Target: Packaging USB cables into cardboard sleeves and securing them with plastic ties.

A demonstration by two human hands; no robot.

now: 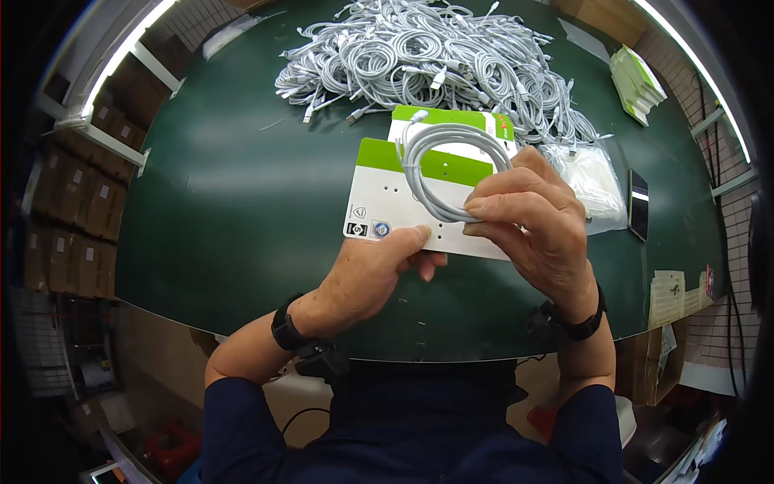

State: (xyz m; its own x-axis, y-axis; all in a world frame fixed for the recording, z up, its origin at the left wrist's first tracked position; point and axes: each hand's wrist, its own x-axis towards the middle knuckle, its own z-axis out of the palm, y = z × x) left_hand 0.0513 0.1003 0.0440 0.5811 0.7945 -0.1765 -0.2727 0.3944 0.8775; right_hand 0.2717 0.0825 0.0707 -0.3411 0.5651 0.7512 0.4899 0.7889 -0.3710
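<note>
A green and white card (375,179) with small punched holes is pinched at its lower edge by my left hand (359,278), the thumb lying on its face. My right hand (538,222) holds a coiled white cable (419,181) between thumb and fingers, over the card's right part. The cable's connector end (418,117) sticks up at the upper left of the coil. Behind the held card another green and white card (443,114) shows in part; whether it lies on the table I cannot tell.
A large heap of coiled white cables (419,52) covers the far middle of the dark green table (210,202). To the right are a clear plastic bag (592,181), a dark phone (638,206) and a stack of green and white cards (637,85). Cartons (101,202) stand at left.
</note>
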